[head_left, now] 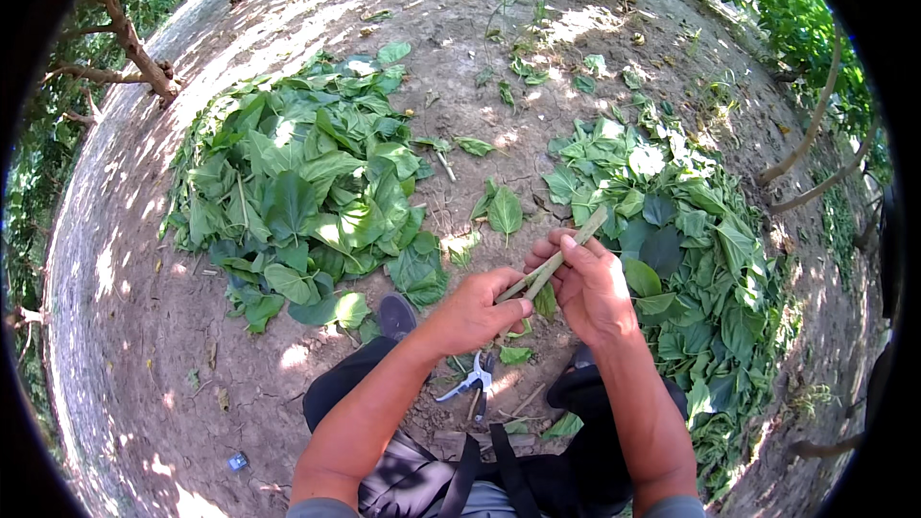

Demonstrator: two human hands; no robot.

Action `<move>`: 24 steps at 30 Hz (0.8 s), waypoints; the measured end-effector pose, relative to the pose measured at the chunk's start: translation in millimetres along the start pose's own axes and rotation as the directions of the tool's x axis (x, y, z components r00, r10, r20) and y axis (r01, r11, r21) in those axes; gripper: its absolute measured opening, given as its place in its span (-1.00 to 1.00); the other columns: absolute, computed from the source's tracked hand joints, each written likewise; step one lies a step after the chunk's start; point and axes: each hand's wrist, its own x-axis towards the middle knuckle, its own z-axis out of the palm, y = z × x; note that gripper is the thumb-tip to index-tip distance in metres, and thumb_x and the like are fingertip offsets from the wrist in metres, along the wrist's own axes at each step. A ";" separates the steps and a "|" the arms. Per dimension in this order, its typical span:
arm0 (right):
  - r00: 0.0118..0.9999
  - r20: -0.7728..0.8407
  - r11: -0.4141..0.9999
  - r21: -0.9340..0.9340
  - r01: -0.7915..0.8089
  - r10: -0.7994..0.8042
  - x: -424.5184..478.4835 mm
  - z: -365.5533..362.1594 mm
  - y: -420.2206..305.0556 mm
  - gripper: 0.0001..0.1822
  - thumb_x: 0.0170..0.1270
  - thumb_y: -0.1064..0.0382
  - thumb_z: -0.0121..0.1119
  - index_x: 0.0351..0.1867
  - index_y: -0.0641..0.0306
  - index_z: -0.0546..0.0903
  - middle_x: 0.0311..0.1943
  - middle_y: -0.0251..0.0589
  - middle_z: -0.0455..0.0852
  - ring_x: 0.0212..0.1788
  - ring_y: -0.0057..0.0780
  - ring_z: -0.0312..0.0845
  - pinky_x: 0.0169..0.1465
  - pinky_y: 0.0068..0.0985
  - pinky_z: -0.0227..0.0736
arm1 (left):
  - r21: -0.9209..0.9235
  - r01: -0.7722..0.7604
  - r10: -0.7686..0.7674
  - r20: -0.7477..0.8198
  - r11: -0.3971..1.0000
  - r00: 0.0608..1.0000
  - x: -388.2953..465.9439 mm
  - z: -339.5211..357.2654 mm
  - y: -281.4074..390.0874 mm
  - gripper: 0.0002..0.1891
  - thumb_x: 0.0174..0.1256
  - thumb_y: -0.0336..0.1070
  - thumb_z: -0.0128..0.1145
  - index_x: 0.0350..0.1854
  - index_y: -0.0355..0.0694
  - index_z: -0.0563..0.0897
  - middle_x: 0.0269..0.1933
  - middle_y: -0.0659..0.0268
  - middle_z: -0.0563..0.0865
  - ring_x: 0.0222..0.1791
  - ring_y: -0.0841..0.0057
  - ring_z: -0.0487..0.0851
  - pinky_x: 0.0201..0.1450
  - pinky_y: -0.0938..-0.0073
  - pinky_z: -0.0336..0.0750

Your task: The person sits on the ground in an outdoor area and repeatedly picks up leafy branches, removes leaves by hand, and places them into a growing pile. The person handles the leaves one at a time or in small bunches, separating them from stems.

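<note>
Two greenish cut woody stems, a thicker one (588,227) and a thinner one (519,285), lie against each other at a narrow angle between my hands. My left hand (483,308) grips their lower ends with thumb and fingers. Around the upper part, my right hand (591,279) holds the thicker stem under its thumb, palm turned up. Whether the stems are joined cannot be made out. Below my hands, pruning shears (475,380) with pale handles rest on the soil between my feet. A loose green leaf (545,301) shows partly behind the stems.
A large heap of green leaves (316,180) spreads at the left, and another leaf heap (691,252) lies at the right. A small blue object (237,461) is on the ground at lower left. Bare tree trunks (140,50) rise along the left edge.
</note>
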 end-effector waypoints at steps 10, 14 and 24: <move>0.989 0.059 0.888 -0.450 -0.093 0.134 -11.6 1.0 -9.1 -0.69 0.28 0.32 0.18 -0.02 0.46 0.53 -0.16 -0.10 0.67 -0.17 -0.39 0.61 -0.08 -0.41 0.55 | -0.441 0.093 -0.075 0.058 0.893 0.996 3.0 -5.8 -2.7 -0.67 0.36 -0.35 0.02 0.12 -0.38 0.48 -0.31 0.34 0.63 -0.48 0.65 0.61 -0.53 0.65 0.46; 0.993 0.081 0.800 -0.600 -0.020 0.085 -15.1 5.9 -12.0 -0.74 0.23 0.38 0.10 -0.07 0.44 0.58 -0.29 -0.18 0.70 -0.32 -0.52 0.55 -0.24 -0.51 0.47 | -0.461 0.099 -0.088 0.044 0.882 0.995 4.0 -5.6 -2.8 -0.69 0.41 -0.30 0.02 0.10 -0.36 0.50 -0.31 0.37 0.63 -0.52 0.70 0.58 -0.61 0.73 0.40; 0.999 0.051 0.594 -0.803 0.049 -0.014 -13.9 -3.7 -15.0 -0.76 0.22 0.42 0.09 -0.11 0.48 0.63 -0.44 -0.27 0.67 -0.46 -0.62 0.51 -0.41 -0.56 0.43 | -0.451 -0.004 -0.036 -0.080 0.893 0.996 1.5 -16.7 -5.9 -0.71 0.49 -0.24 0.05 0.06 -0.36 0.53 -0.25 0.28 0.69 -0.49 0.70 0.62 -0.58 0.72 0.45</move>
